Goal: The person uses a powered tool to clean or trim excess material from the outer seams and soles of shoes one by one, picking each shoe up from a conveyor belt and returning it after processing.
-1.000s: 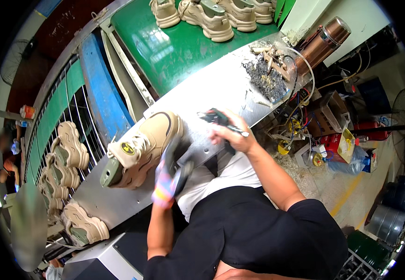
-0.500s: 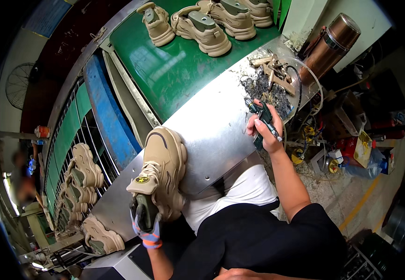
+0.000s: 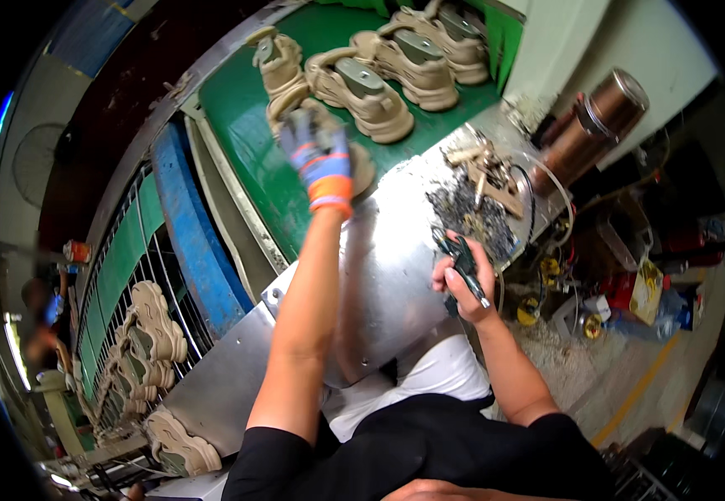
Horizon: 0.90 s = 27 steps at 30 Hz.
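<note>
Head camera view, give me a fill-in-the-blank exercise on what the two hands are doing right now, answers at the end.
1. The left hand, in a grey glove with an ____ cuff, reaches out to a beige shoe.
2. That shoe lies on a belt coloured ____.
3. The bare right hand grips a dark hand tool over the ____ metal table.
4. The copper-coloured flask stands on the person's ____ side.

Missing words: orange; green; silver; right
</note>
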Motion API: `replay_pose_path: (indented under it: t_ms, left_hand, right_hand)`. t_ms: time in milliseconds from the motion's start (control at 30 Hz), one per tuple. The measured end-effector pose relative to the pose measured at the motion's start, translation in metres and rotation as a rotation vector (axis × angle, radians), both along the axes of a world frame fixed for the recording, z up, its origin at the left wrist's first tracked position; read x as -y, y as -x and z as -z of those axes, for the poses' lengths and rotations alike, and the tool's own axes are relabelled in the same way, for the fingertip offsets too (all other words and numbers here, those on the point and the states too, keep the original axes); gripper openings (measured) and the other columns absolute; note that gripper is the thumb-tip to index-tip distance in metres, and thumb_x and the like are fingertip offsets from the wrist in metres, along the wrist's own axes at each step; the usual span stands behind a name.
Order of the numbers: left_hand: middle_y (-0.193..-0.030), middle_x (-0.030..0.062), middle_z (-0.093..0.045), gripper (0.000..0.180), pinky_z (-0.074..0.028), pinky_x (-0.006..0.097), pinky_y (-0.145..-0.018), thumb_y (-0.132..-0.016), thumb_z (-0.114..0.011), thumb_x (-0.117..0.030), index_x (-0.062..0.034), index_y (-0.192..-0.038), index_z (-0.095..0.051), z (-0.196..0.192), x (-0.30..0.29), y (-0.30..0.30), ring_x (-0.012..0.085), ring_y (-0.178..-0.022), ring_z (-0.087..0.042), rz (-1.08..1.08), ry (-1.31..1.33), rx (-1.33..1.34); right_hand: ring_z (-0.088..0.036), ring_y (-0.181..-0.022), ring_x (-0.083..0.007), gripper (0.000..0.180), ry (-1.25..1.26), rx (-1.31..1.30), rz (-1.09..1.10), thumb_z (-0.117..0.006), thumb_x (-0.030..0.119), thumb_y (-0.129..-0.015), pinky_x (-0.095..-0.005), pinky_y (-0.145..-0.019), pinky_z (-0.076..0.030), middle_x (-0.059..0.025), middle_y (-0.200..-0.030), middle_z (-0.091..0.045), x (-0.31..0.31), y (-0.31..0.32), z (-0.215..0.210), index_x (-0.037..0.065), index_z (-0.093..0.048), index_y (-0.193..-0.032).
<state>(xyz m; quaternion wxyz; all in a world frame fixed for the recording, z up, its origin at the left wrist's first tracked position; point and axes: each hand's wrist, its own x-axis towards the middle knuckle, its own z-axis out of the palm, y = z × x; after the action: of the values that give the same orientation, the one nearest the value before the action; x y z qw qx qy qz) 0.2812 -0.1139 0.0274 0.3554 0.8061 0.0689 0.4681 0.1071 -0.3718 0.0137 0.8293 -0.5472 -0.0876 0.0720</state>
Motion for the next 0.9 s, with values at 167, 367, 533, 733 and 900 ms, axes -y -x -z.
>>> replay_pose_path:
  t_ms: [167, 367, 533, 733, 900]
  left_hand:
    - [-0.153, 0.0217, -0.026, 0.077, -0.023, 0.048, -0.116, -0.071, -0.080, -0.041, -0.0168, -0.137, -0.050, 0.008, -0.002, -0.036, 0.0426, -0.140, -0.024, 0.087, -0.050, -0.204]
    - [-0.145, 0.0177, -0.044, 0.084, -0.029, 0.038, -0.115, -0.075, -0.082, -0.028, -0.0027, -0.143, -0.039, 0.020, -0.115, 0.141, 0.0277, -0.136, -0.039, 0.283, -0.053, -0.383]
    - [-0.148, 0.0200, -0.039, 0.087, -0.028, 0.041, -0.115, -0.077, -0.079, -0.038, 0.0013, -0.143, -0.038, 0.031, -0.292, 0.331, 0.0320, -0.137, -0.036, -0.898, -0.084, -0.093]
    - [-0.152, 0.0111, -0.034, 0.074, -0.041, 0.048, -0.105, -0.088, -0.063, -0.036, 0.0027, -0.145, -0.036, 0.109, -0.519, 0.502, 0.0262, -0.137, -0.037, -0.178, 1.036, -0.125]
    - [-0.144, 0.0098, -0.044, 0.062, -0.040, 0.040, -0.107, -0.088, -0.059, -0.015, -0.0052, -0.145, -0.037, 0.112, -0.462, 0.453, 0.0242, -0.128, -0.046, -0.197, 0.866, 0.016]
  right_hand:
    - [-0.058, -0.064, -0.0145, 0.062, 0.035, -0.011, 0.064, -0.061, 0.020, -0.087, -0.0268, -0.060, -0.050, -0.0088, -0.080, -0.062, 0.000, -0.005, 0.007, -0.008, -0.035, -0.136]
    - [-0.057, -0.062, -0.0153, 0.059, 0.078, 0.018, 0.082, -0.054, 0.014, -0.086, -0.0284, -0.063, -0.051, -0.0097, -0.079, -0.062, -0.004, -0.004, 0.006, -0.009, -0.034, -0.137]
    - [-0.055, -0.061, -0.0153, 0.061, 0.082, 0.034, 0.117, -0.056, 0.017, -0.086, -0.0281, -0.057, -0.047, -0.0086, -0.078, -0.060, -0.007, -0.001, 0.008, -0.005, -0.034, -0.138]
    - [-0.054, -0.058, -0.0147, 0.059, 0.038, 0.009, 0.057, -0.057, 0.016, -0.086, -0.0255, -0.056, -0.046, -0.0083, -0.075, -0.059, -0.014, -0.010, 0.004, -0.004, -0.034, -0.137]
    - [-0.056, -0.060, -0.0173, 0.059, 0.103, 0.031, 0.098, -0.061, 0.016, -0.086, -0.0284, -0.058, -0.048, -0.0094, -0.076, -0.059, -0.003, -0.008, 0.000, -0.004, -0.037, -0.136]
